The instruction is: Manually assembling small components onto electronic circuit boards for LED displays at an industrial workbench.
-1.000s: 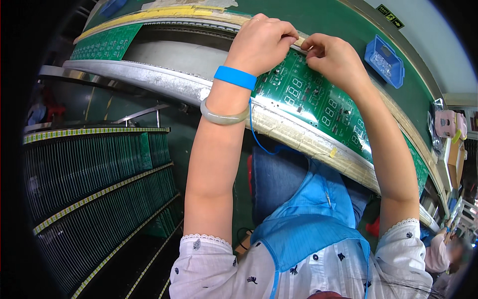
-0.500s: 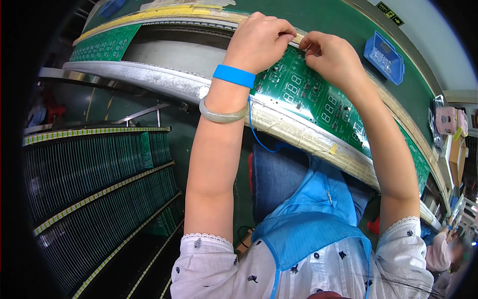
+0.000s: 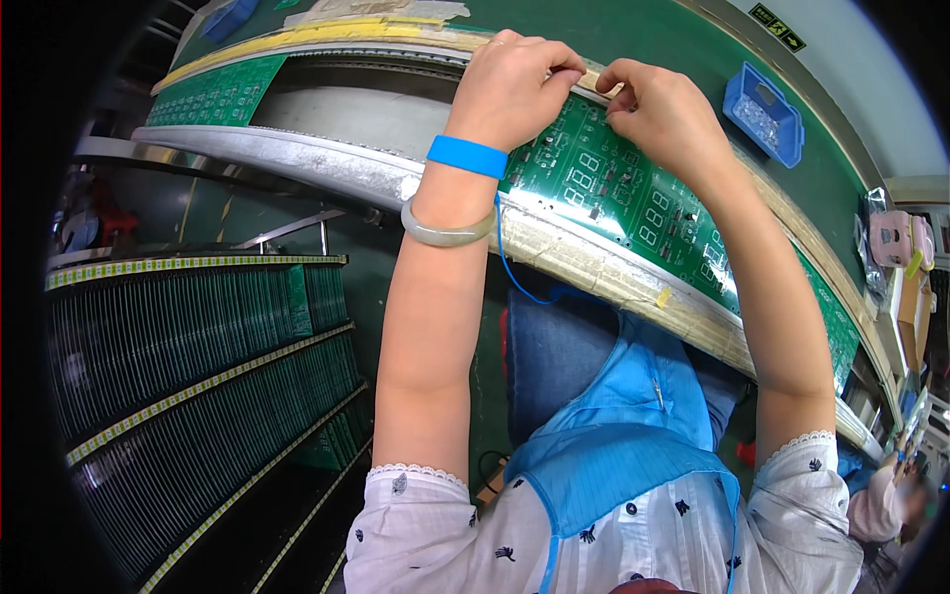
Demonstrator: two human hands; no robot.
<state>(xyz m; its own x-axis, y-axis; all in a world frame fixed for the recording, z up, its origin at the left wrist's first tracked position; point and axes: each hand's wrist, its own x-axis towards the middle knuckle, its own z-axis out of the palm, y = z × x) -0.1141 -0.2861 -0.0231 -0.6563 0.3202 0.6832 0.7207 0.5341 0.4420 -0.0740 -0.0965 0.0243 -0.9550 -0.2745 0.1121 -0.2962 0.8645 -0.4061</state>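
A green circuit board [image 3: 618, 183] printed with white digit outlines lies on the rail track in front of me. Over its far left corner is my left hand [image 3: 515, 91], thumb and forefinger pinched together at the far rail. My right hand [image 3: 668, 114] hovers over the far edge of the same board, its thumb and forefinger curled close together, a small gap away from the left fingertips. Whatever either pinch holds is too small or hidden to make out. Around my left wrist sit a blue strap [image 3: 467, 156] with a thin cord and a pale bangle [image 3: 447, 230].
Further left on the track lies another green board [image 3: 218, 94]; one more [image 3: 829, 317] is at the right. A blue bin [image 3: 762, 117] with small clear parts stands beyond the far rail. At lower left, a rack [image 3: 188, 327] holds many upright boards. A pink case [image 3: 899, 241] sits far right.
The whole view has shifted slightly. Both hands stay at the board's far edge with the fingers still pinched, and the board rests in the same place.
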